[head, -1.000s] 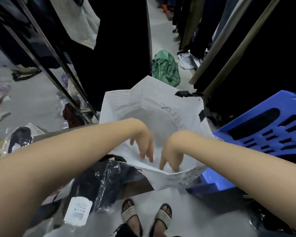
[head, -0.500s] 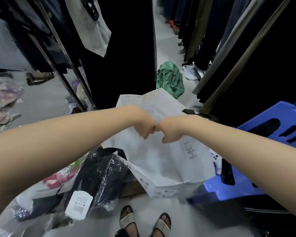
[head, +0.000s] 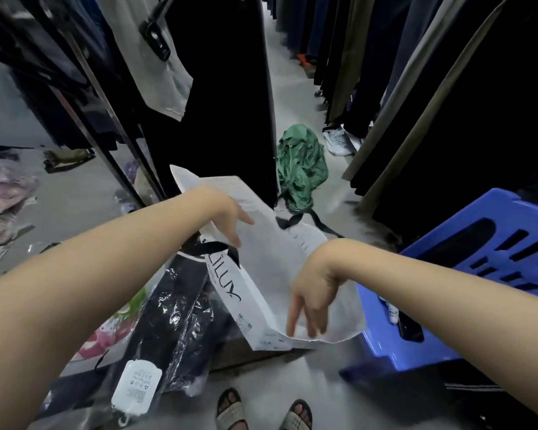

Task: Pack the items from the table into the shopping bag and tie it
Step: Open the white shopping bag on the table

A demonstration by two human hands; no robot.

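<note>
A white paper shopping bag (head: 267, 268) with black lettering and black ribbon handles lies tilted on its side in the middle of the view. My left hand (head: 227, 218) rests on its upper far part with the fingers spread. My right hand (head: 311, 302) hangs over its near lower edge, fingers pointing down and touching the paper. Left of the bag lies a dark garment in a clear plastic wrapper (head: 174, 330) with a white tag (head: 137, 386). A second wrapped item with pink and green print (head: 115, 330) lies beneath it.
A blue plastic stool (head: 479, 262) stands at the right with a small bottle and a dark phone on it. Clothes racks with hanging dark garments (head: 218, 88) line both sides of a narrow aisle. A green cloth (head: 302, 166) lies on the floor ahead. My sandalled feet (head: 261, 411) stand below.
My two hands, pressed together in fists at the bag's top half a second ago, have parted and opened. The bag has tipped over onto its side.
</note>
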